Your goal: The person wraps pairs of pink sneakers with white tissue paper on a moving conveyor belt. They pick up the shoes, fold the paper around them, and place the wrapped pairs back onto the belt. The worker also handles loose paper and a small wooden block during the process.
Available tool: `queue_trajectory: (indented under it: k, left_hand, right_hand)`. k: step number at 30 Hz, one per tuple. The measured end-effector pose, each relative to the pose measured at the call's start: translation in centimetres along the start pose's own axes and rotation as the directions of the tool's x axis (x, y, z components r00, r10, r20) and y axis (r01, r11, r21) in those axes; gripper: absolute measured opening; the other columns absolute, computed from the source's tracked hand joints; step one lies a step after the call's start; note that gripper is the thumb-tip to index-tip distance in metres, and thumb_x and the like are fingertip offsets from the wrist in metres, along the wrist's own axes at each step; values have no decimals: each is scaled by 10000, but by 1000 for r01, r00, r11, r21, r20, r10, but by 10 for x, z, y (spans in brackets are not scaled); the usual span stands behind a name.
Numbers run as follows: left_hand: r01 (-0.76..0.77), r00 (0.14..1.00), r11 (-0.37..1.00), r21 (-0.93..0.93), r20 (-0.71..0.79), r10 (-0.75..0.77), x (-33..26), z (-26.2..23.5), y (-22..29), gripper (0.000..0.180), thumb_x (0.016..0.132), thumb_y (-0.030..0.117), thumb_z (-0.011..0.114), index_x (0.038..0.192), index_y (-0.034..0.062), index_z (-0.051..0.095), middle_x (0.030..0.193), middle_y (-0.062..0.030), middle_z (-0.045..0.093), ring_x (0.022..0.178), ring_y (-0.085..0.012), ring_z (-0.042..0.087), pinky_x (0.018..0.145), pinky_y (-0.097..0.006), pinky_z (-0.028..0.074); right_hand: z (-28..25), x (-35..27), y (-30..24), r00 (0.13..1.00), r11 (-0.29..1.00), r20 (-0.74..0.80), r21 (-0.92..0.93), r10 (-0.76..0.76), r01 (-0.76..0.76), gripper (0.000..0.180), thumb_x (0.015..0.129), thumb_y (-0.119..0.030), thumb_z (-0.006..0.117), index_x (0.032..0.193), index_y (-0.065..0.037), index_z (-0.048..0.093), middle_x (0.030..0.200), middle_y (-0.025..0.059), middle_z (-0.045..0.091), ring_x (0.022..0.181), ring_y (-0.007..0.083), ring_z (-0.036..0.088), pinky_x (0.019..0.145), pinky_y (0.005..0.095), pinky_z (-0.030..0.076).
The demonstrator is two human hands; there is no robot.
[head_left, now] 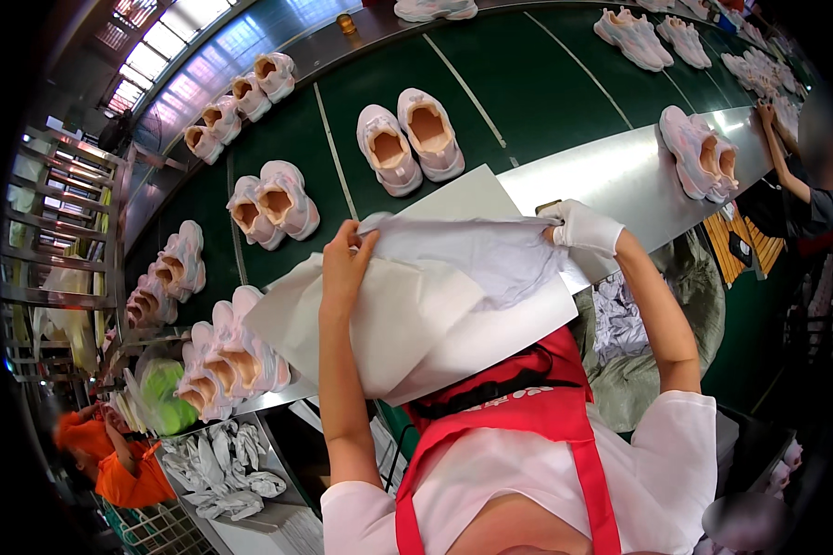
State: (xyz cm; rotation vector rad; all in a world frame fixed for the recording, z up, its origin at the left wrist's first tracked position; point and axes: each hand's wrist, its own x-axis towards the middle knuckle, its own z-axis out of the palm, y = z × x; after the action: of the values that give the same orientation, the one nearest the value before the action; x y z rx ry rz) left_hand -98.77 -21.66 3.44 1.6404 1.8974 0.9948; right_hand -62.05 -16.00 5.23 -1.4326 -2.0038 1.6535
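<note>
A thin, crinkled sheet of whitish tissue paper [504,257] is stretched between my two hands. My bare left hand [347,252] pinches its left end. My right hand [578,227], in a white glove, is closed on its right end; some fingertips are hidden. Beneath the tissue lie larger, smoother white paper sheets [528,338] at the near edge of the work surface, overlapping and reaching over my red apron [528,416]. Just beyond the papers, a pair of pale pink-and-white sneakers [412,143] stands on the green conveyor belt [491,55].
More sneaker pairs [273,203] stand on the belt and along the left edge [231,356]. Another pair [699,155] sits on the metal ledge [574,185] at right. Crumpled paper fills a bin [227,467] and a sack [615,314]. Other people work at the far left and right.
</note>
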Motion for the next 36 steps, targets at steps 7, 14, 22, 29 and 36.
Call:
queue_trajectory:
  k: [7,14,22,29,36]
  left_hand:
    - [-340,937,930,-142,35,348,-27,-22,64,299,854,91,590,647,-33,413,612,-89,339,524,-176,341,484,-316,295]
    - [-567,821,824,-10,77,566,-4,82,105,245,877,147,580,724,-45,582,884,-149,618,685,-319,572,673,-368,439]
    - [-308,949,951,15,81,306,-8,121,49,293,952,206,468,764,11,580,667,-127,575,543,-286,500,528,-351,392]
    - [-401,906,909,113,193,376,-6,123,41,338,973,198,428,724,6,551,638,-101,545,583,-227,470,551,-341,382]
    - [-344,927,925,159,215,307,-9,117,32,326,975,192,437,749,-8,561,649,-97,537,592,-210,478,558,-325,386]
  right_hand:
    - [15,-2,-5,989,995,-135,-85,-59,48,309,775,-115,514,1045,0,609,807,184,627,743,234,610,702,319,472]
    - [28,-1,-34,986,970,-25,-184,-166,159,259,768,-186,560,948,-7,612,759,179,632,678,276,606,663,366,466]
    - [-8,-77,61,734,985,-675,70,-70,159,276,712,-45,492,939,-33,648,809,105,641,749,190,588,721,309,471]
    - [90,-124,408,1,687,-773,564,635,-458,275,804,-193,599,1044,-60,620,861,196,664,779,342,645,734,383,504]
    - [224,-103,397,33,241,-341,590,940,-770,660,766,-357,646,1346,-152,408,1215,231,545,1109,363,553,925,408,453]
